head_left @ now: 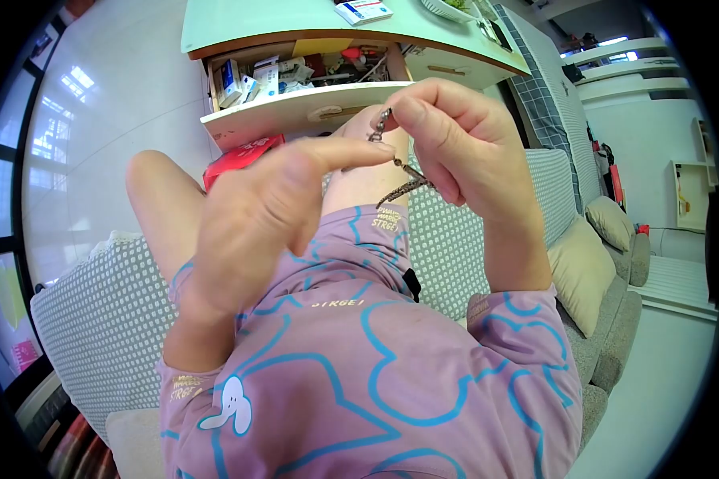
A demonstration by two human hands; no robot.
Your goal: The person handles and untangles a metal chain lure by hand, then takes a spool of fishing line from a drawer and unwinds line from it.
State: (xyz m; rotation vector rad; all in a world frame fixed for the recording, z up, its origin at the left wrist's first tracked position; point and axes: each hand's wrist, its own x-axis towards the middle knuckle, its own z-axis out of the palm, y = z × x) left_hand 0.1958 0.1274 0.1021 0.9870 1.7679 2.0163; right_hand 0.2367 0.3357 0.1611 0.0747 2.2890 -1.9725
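A dark metal chain bracelet hangs from my right hand, which pinches it between thumb and index finger. Small links show at its upper end, and a thicker, textured band dangles below in a loop beside the curled fingers. My left hand is a little blurred. Its index finger stretches across toward the bracelet, with the fingertip right at the links in this view. The left thumb stands apart below that finger, and nothing shows between them. Both hands are above my lap, over the patterned shorts.
Ahead, a drawer stands pulled out, filled with small boxes and loose items. The table above it carries a white box and a bowl. A red bag lies beyond my knees. Beige cushions rest on the sofa to the right.
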